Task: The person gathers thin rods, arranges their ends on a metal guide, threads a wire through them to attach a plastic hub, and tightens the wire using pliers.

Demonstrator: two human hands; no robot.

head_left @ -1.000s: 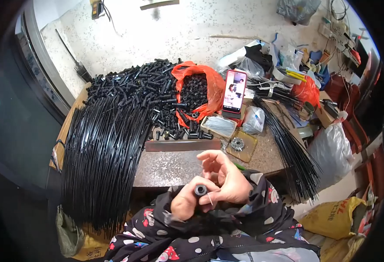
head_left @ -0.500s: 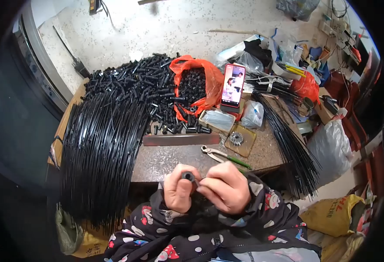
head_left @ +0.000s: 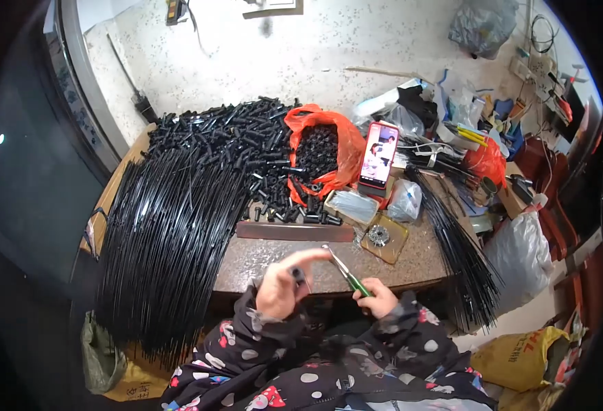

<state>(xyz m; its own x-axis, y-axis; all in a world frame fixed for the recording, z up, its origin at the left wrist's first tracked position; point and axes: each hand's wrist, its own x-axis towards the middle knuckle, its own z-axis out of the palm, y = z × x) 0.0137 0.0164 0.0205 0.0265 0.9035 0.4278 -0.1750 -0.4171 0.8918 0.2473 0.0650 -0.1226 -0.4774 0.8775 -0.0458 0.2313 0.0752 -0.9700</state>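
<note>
My left hand [head_left: 279, 288] holds a short black tubular part [head_left: 297, 275] in its curled fingers, with the index finger stretched toward the pliers' tip. In my right hand [head_left: 379, 299] are the green-handled pliers [head_left: 349, 275], gripped by the handles, their metal jaws pointing up and left near that fingertip. Both hands are over the front edge of the table [head_left: 247, 264]. Beyond them lies a flat dark bar [head_left: 294, 231], and further back a large pile of black tubular parts [head_left: 212, 133]. A red plastic bag [head_left: 348, 154] holds small black pieces [head_left: 316, 149].
Long thin black rods [head_left: 164, 253] cover the left side; another bundle [head_left: 456, 253] hangs over the right edge. A phone [head_left: 379, 154], a tray of thin pale sticks [head_left: 351, 206], a clear bag [head_left: 405, 201] and a round metal piece [head_left: 378, 235] stand behind my right hand.
My right hand has picked up the pliers from the table. My left hand still holds the black part, and its index finger has stretched out. The view has shifted slightly.
</note>
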